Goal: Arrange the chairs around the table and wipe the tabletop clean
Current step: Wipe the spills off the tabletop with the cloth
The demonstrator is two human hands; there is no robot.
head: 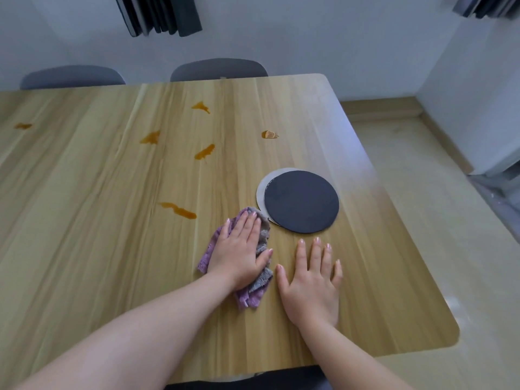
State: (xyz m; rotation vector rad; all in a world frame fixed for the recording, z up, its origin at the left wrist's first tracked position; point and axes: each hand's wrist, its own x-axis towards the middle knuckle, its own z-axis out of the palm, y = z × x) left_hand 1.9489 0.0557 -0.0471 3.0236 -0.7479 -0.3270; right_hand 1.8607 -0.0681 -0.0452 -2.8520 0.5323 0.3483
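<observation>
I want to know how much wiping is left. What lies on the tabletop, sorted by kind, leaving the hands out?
Orange smears: 5
Orange bit, smear or scrap unclear: 1
Round mats, dark overlapping pale: 2
Cloth: 1
Total: 9

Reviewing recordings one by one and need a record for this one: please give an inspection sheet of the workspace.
Surface: wooden table, several orange stains unwiped.
Job's things: cloth under the left hand; one chair and another at the far edge.
Clutter: dark mat lying on a pale mat; small orange scrap.
Grippers: left hand flat, pressing the cloth; right hand flat on bare wood.
Cables: nothing seen.
Surroundings: pale walls, dark hanging items, floor at right.
</observation>
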